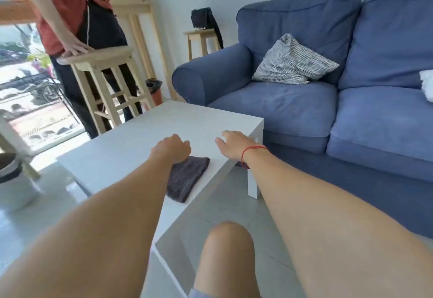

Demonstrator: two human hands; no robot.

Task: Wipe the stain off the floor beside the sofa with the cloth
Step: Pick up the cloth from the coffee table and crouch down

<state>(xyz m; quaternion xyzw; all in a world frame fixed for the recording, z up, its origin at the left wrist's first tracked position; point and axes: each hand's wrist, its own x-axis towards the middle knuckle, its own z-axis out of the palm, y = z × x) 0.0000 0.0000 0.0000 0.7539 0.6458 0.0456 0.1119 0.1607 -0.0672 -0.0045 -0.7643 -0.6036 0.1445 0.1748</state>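
Dark grey cloth (187, 178) flat on white coffee table (131, 143), near edge facing blue sofa (304, 91). Left hand (172, 149) loosely curled above cloth's far end, grasping nothing. Right hand (232, 143) spread, empty, over table corner.

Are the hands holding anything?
No. The left hand hovers curled past the dark grey folded cloth on the white table; the right hand is spread open, empty.
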